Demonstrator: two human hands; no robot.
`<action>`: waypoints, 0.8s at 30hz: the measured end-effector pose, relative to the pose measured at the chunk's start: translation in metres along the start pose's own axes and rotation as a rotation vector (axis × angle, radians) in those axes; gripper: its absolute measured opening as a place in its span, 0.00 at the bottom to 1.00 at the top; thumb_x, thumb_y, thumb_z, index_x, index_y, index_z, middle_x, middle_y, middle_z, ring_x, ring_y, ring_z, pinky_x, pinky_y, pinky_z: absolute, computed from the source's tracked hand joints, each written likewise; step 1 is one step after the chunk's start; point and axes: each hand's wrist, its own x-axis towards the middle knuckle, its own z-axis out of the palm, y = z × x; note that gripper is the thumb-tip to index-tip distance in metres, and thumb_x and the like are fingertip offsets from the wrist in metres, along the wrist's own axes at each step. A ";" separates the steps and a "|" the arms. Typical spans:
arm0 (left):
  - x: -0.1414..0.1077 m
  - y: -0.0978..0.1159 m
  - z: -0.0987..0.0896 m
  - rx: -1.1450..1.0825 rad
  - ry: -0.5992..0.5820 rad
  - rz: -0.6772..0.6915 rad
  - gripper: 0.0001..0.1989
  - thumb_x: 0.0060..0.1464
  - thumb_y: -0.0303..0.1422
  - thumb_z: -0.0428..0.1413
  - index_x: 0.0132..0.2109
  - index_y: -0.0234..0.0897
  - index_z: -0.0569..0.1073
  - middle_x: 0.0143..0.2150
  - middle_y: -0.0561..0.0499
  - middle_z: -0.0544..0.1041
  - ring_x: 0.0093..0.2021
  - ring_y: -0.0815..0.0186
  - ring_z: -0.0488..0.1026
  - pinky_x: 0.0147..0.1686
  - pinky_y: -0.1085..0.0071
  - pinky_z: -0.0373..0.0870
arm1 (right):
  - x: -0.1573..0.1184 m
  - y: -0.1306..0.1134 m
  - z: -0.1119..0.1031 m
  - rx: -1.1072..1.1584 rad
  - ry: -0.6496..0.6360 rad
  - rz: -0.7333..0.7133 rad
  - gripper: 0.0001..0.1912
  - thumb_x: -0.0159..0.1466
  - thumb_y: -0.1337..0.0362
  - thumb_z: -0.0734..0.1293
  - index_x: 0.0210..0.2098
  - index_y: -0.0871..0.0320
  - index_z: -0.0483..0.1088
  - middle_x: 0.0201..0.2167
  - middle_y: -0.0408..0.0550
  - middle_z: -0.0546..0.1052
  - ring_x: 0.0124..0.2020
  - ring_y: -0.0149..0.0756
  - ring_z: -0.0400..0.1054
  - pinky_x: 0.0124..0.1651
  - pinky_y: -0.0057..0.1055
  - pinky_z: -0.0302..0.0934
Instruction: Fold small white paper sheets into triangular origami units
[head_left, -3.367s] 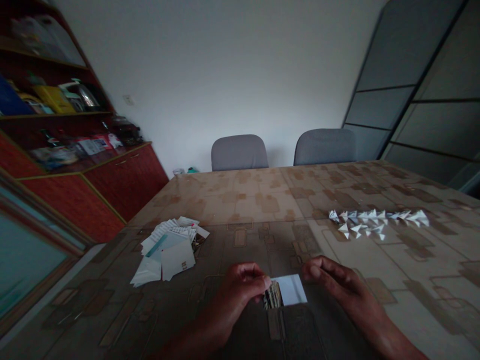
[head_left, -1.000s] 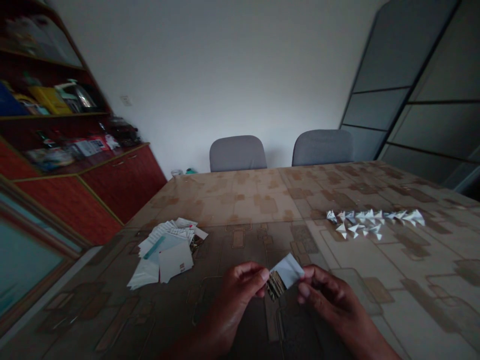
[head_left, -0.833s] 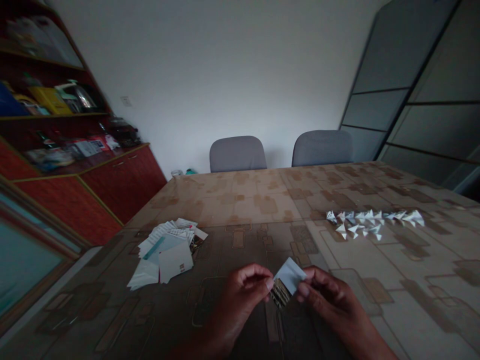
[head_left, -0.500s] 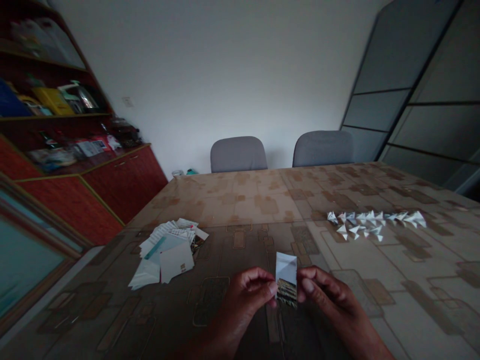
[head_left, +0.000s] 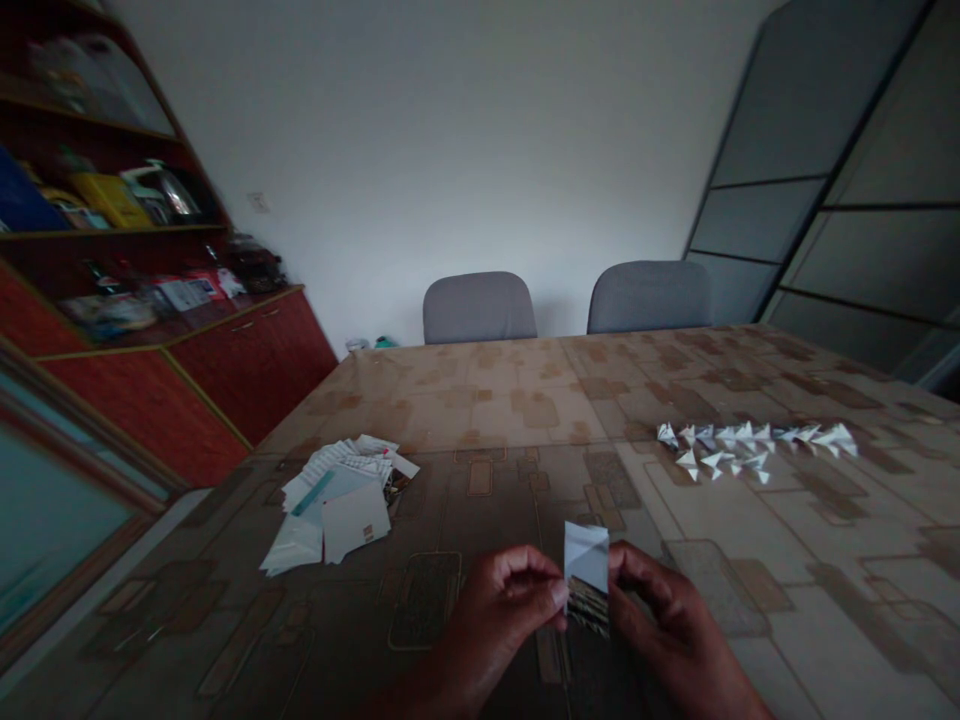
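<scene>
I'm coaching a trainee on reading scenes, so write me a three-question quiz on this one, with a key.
1. True or false: the paper slip is between the left hand and the right hand.
2. Where are the folded paper pieces? A) on a chair; B) on the table, right of the loose paper pile; C) in the left hand.
3. How many grey chair backs show?

Key: 1 true; 2 B; 3 two.

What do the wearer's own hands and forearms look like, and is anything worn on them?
The left hand and right hand are bare: no gloves, and I can make out no ring, watch or bracelet. No sleeve shows on the visible parts of the left forearm or right forearm. It's dim, so small markings can't be told.
</scene>
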 end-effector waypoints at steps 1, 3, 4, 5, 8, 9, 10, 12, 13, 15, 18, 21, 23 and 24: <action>-0.001 0.001 0.000 0.006 -0.005 0.005 0.21 0.42 0.49 0.65 0.30 0.34 0.73 0.24 0.53 0.73 0.27 0.65 0.72 0.33 0.70 0.66 | 0.000 0.001 0.000 -0.024 -0.001 -0.003 0.11 0.65 0.60 0.63 0.27 0.56 0.68 0.23 0.41 0.74 0.26 0.33 0.68 0.32 0.24 0.62; -0.003 0.004 0.001 0.011 -0.013 0.029 0.20 0.45 0.48 0.64 0.31 0.34 0.72 0.25 0.53 0.73 0.28 0.66 0.72 0.33 0.71 0.66 | 0.000 0.002 0.000 -0.035 -0.019 -0.002 0.11 0.66 0.61 0.62 0.28 0.57 0.69 0.24 0.42 0.74 0.28 0.33 0.69 0.33 0.24 0.62; -0.003 0.006 0.000 0.009 -0.013 0.049 0.19 0.46 0.47 0.63 0.31 0.34 0.72 0.25 0.53 0.74 0.28 0.66 0.72 0.34 0.71 0.66 | 0.000 0.002 0.000 -0.032 -0.027 -0.001 0.11 0.66 0.61 0.62 0.29 0.57 0.70 0.24 0.42 0.75 0.28 0.33 0.69 0.33 0.24 0.62; -0.003 0.007 0.000 0.004 -0.010 0.074 0.19 0.47 0.47 0.63 0.32 0.34 0.73 0.26 0.53 0.74 0.29 0.66 0.72 0.34 0.71 0.67 | 0.000 0.001 0.000 -0.026 -0.034 0.000 0.11 0.66 0.61 0.62 0.29 0.57 0.71 0.24 0.42 0.75 0.28 0.33 0.69 0.33 0.24 0.62; -0.002 0.010 -0.002 -0.026 0.004 0.136 0.17 0.49 0.45 0.63 0.36 0.34 0.73 0.31 0.51 0.76 0.34 0.65 0.74 0.37 0.71 0.68 | 0.000 0.000 0.001 -0.004 -0.068 0.021 0.11 0.66 0.61 0.62 0.31 0.56 0.73 0.26 0.42 0.76 0.29 0.33 0.70 0.33 0.24 0.63; -0.001 0.010 -0.003 -0.037 0.007 0.149 0.17 0.49 0.43 0.63 0.38 0.35 0.74 0.33 0.50 0.77 0.36 0.64 0.74 0.39 0.70 0.68 | 0.000 -0.001 0.001 0.007 -0.085 0.026 0.11 0.66 0.61 0.62 0.32 0.56 0.73 0.27 0.43 0.76 0.29 0.33 0.70 0.33 0.24 0.63; -0.001 0.011 -0.003 -0.041 0.003 0.152 0.16 0.49 0.42 0.64 0.39 0.35 0.74 0.34 0.50 0.77 0.37 0.64 0.75 0.40 0.70 0.68 | 0.000 -0.001 0.001 0.021 -0.107 0.027 0.11 0.66 0.60 0.62 0.33 0.56 0.74 0.27 0.43 0.76 0.30 0.34 0.70 0.34 0.24 0.64; -0.001 0.012 -0.004 -0.039 -0.006 0.146 0.16 0.49 0.41 0.64 0.39 0.35 0.74 0.34 0.50 0.77 0.36 0.65 0.75 0.39 0.71 0.69 | -0.001 -0.002 0.001 0.052 -0.155 0.027 0.11 0.67 0.59 0.61 0.35 0.55 0.74 0.29 0.43 0.77 0.32 0.35 0.72 0.37 0.26 0.65; -0.001 0.012 -0.004 -0.035 -0.007 0.137 0.16 0.48 0.42 0.64 0.38 0.34 0.74 0.33 0.50 0.77 0.34 0.66 0.74 0.36 0.72 0.69 | -0.001 -0.003 0.001 0.059 -0.165 0.028 0.11 0.68 0.59 0.61 0.38 0.54 0.74 0.30 0.43 0.78 0.33 0.35 0.72 0.38 0.27 0.66; -0.001 0.014 -0.004 -0.035 0.008 0.109 0.17 0.46 0.43 0.65 0.34 0.33 0.73 0.30 0.51 0.76 0.29 0.68 0.73 0.32 0.73 0.69 | -0.002 -0.003 0.000 0.024 -0.133 0.043 0.11 0.69 0.58 0.59 0.45 0.52 0.72 0.31 0.42 0.78 0.33 0.35 0.73 0.38 0.28 0.66; 0.001 0.015 -0.003 -0.067 0.064 0.081 0.20 0.42 0.45 0.67 0.31 0.33 0.72 0.27 0.53 0.74 0.25 0.70 0.71 0.28 0.74 0.68 | -0.003 -0.004 -0.004 -0.104 -0.030 0.029 0.13 0.70 0.59 0.58 0.52 0.50 0.67 0.31 0.41 0.77 0.32 0.34 0.73 0.35 0.26 0.66; 0.003 0.013 -0.003 -0.104 0.093 0.093 0.21 0.41 0.45 0.67 0.31 0.33 0.70 0.26 0.53 0.74 0.23 0.72 0.70 0.26 0.76 0.68 | -0.005 -0.004 -0.007 -0.182 0.030 -0.020 0.12 0.70 0.60 0.58 0.51 0.49 0.65 0.34 0.42 0.77 0.36 0.35 0.74 0.38 0.27 0.67; 0.003 0.011 -0.002 -0.126 0.101 0.107 0.21 0.42 0.45 0.67 0.33 0.34 0.69 0.27 0.53 0.74 0.23 0.72 0.70 0.25 0.76 0.68 | -0.005 -0.003 -0.007 -0.227 0.052 -0.066 0.09 0.69 0.61 0.60 0.48 0.50 0.66 0.34 0.42 0.77 0.37 0.35 0.73 0.38 0.26 0.67; 0.004 0.010 -0.001 -0.136 0.104 0.107 0.22 0.41 0.45 0.67 0.34 0.34 0.69 0.27 0.53 0.74 0.24 0.71 0.71 0.26 0.76 0.69 | -0.005 -0.002 -0.007 -0.253 0.050 -0.093 0.07 0.68 0.62 0.61 0.46 0.50 0.66 0.34 0.41 0.76 0.37 0.34 0.73 0.39 0.26 0.67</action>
